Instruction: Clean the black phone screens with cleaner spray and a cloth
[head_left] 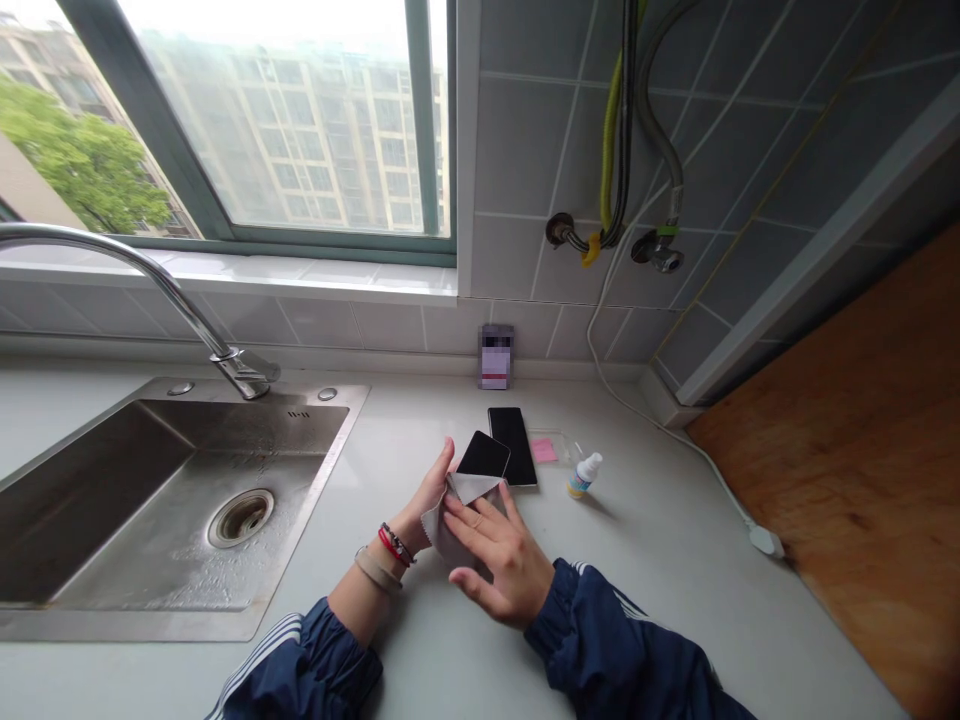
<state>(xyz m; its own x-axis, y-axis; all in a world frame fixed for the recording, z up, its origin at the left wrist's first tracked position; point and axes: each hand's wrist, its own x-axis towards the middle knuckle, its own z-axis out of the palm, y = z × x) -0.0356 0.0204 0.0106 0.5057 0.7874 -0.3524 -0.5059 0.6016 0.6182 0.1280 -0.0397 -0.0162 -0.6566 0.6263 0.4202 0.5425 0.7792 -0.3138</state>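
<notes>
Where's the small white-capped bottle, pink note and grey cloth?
small white-capped bottle (582, 480): head view, on its body
pink note (544, 450): head view, on its middle
grey cloth (437, 532): head view, on the exposed part beside the fingers

A grey tiled wall (525, 130) meets a window (285, 120) beside a wooden panel (840, 480).

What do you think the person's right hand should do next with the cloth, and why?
I would probably slide the grey microfiber cloth upward with the right hand, over the face of the black phone that the left hand holds. The cloth seems to cover only the phone's lower edge, so most of its dark face is still bare.
</notes>
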